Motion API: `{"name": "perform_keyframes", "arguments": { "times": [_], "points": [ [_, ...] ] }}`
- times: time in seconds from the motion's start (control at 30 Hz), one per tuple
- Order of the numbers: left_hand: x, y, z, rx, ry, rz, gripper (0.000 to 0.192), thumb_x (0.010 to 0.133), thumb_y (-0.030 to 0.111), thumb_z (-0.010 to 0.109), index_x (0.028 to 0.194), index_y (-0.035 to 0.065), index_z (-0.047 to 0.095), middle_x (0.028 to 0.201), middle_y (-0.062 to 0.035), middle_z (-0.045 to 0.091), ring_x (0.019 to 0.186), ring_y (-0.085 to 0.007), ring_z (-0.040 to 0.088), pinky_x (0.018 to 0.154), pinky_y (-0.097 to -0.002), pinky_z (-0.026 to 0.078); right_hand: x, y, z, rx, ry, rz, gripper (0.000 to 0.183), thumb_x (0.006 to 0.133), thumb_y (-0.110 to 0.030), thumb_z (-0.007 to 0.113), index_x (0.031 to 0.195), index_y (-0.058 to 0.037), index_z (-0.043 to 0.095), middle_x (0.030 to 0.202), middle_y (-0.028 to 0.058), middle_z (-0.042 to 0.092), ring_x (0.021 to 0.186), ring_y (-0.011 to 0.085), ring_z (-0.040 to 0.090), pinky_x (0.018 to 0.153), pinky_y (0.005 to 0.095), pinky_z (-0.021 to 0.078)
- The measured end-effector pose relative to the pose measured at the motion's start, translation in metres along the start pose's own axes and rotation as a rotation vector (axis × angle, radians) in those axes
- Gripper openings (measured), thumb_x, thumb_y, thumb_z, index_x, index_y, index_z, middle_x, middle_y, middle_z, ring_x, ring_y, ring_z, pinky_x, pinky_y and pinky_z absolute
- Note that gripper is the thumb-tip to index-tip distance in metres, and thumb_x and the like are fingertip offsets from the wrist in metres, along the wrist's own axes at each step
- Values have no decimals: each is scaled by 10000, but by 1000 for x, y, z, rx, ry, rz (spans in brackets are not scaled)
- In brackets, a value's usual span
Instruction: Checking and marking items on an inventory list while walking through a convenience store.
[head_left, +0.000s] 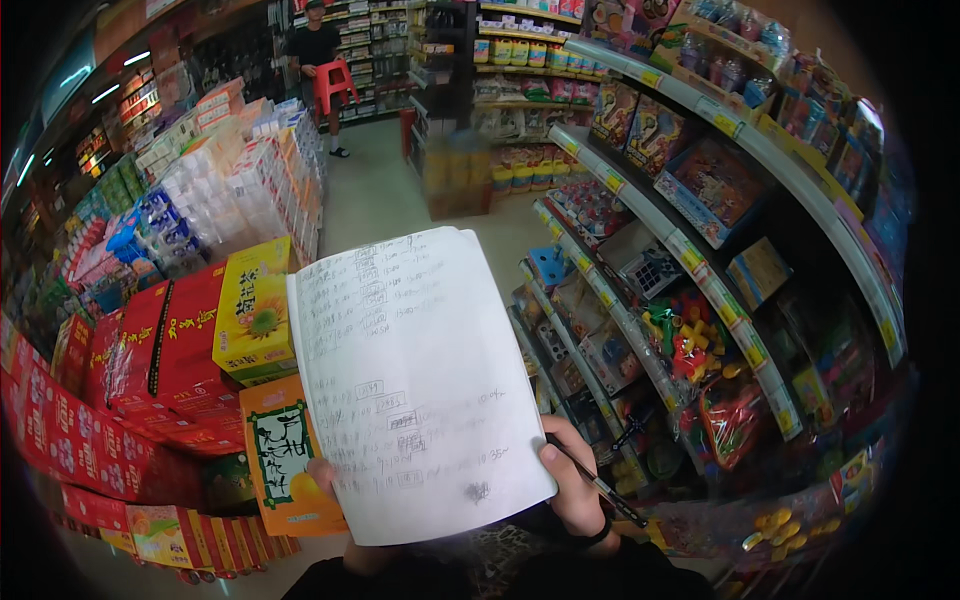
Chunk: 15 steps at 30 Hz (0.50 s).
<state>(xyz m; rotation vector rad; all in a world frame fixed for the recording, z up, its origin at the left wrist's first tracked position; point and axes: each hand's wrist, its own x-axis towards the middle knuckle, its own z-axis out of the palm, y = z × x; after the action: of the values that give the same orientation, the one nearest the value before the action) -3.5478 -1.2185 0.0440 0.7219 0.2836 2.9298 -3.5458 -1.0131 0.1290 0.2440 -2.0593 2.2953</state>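
Note:
An open notebook (442, 352) with handwriting on its white page is held up in front of me. My left hand (324, 477) grips its lower left edge, the thumb showing on the paper and most of the fingers hidden behind. At the lower right edge, my right hand (576, 480) pinches the page with the thumb on top. A dark pen (609, 496) also lies in that hand, slanting down to the right. Just behind the notebook's left side stand an orange carton (279, 457) and a yellow chrysanthemum tea carton (256, 307).
Red drink cartons (169, 337) are stacked at left, with wrapped tissue packs (225, 180) beyond. Toy shelves (675, 247) rise close on the right. Down the aisle (367, 165), a person (319, 52) holds a red plastic stool (334, 84).

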Motion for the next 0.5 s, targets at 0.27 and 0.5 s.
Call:
{"name": "perform_keyframes", "arguments": {
  "times": [0.27, 0.5],
  "points": [
    [23, -6, -19, 40, 65, 23, 611, 723, 236, 424, 1248, -8, 231, 1231, -209, 316, 1093, -327, 373, 836, -424, 389, 44, 20, -17, 47, 30, -48, 314, 862, -238, 413, 963, 48, 494, 823, 81, 551, 724, 93, 479, 662, 227, 367],
    [79, 12, -31, 58, 62, 7, 595, 732, 247, 422, 1239, -6, 240, 1217, -201, 326, 1078, -316, 381, 826, -413, 393, 72, 23, -15, 6, 29, -57, 242, 862, -188, 419, 919, 32, 501, 799, 47, 520, 733, 80, 446, 671, 215, 346]
  ]
}}
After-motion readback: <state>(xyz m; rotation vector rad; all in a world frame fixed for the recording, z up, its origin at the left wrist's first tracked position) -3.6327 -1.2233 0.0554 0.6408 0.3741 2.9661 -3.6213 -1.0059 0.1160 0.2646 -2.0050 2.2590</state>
